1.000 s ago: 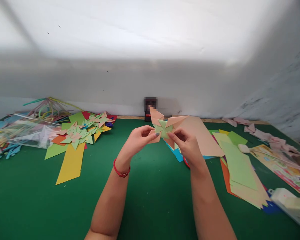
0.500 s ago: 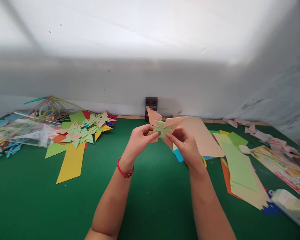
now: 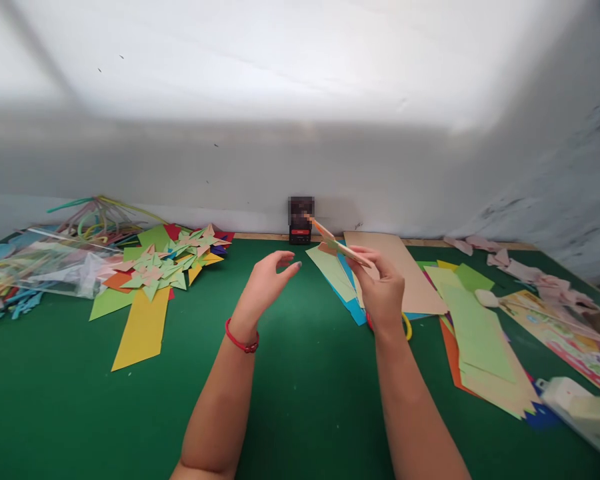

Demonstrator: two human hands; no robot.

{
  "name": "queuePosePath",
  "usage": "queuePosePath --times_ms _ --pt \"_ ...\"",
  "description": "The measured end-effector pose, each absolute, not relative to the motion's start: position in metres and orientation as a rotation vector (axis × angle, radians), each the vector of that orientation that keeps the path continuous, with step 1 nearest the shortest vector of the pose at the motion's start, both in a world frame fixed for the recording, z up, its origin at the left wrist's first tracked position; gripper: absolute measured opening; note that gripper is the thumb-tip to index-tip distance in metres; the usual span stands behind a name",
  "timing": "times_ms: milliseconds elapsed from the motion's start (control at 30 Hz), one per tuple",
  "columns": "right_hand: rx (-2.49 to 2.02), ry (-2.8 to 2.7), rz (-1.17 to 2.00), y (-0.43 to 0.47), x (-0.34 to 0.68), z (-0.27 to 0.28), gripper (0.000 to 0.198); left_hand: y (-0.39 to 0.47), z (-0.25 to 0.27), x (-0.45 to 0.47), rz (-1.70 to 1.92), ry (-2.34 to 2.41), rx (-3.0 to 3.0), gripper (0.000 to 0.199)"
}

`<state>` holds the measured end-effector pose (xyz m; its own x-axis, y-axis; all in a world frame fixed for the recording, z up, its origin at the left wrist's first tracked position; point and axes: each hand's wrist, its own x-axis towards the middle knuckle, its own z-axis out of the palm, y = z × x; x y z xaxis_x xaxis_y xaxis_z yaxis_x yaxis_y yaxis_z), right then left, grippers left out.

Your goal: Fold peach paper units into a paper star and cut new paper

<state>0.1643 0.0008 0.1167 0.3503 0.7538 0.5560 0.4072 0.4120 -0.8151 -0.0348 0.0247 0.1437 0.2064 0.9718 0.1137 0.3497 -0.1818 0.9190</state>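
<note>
At nine o'clock from the view's centre, we see folded paper stars on a green table. Toward seven, our left hand hovers, thumb and fingers apart. At three, a peach-and-green folded piece tilts nearly edge-on, clamped between our right hand's thumb and fingers. Pale green sheets lie at four.

The 2 forearms reach forward, the left hand just beyond the red bracelet with its thumb and fingers curved apart, the right hand well to the right of that bracelet, its thumb and fingers drawn into a pinch.
</note>
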Motion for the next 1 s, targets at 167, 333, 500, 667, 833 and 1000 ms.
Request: queuePosePath --times_ms 167,333,500,667,833,1000 --pt "-1.152 -1.412 0.017 -0.002 0.161 0.119 0.012 0.018 0.151 -0.024 0.733 0.693 1.502 0.045" --pt "-1.102 -1.515 -0.137 0.002 0.16 0.112 0.017 0.018 0.145 -0.003 0.922 0.568 1.172 0.044" --pt "-1.082 -1.682 -0.15 0.004 0.159 0.11 0.025 0.023 0.137 -0.001 1.15 0.728 1.108 0.026" --pt "-1.063 -1.801 0.094 -0.002 0.157 0.123 0.032 0.028 0.139 -0.014 1.258 0.893 1.301 0.022" --pt "-1.093 -1.728 0.268 -0.011 0.16 0.134 0.022 0.031 0.14 -0.025 1.189 1.01 1.38 0.027" --pt "-1.094 -1.804 0.214 -0.01 0.161 0.131 0.022 0.032 0.136 -0.021 1.101 0.996 1.372 0.03"
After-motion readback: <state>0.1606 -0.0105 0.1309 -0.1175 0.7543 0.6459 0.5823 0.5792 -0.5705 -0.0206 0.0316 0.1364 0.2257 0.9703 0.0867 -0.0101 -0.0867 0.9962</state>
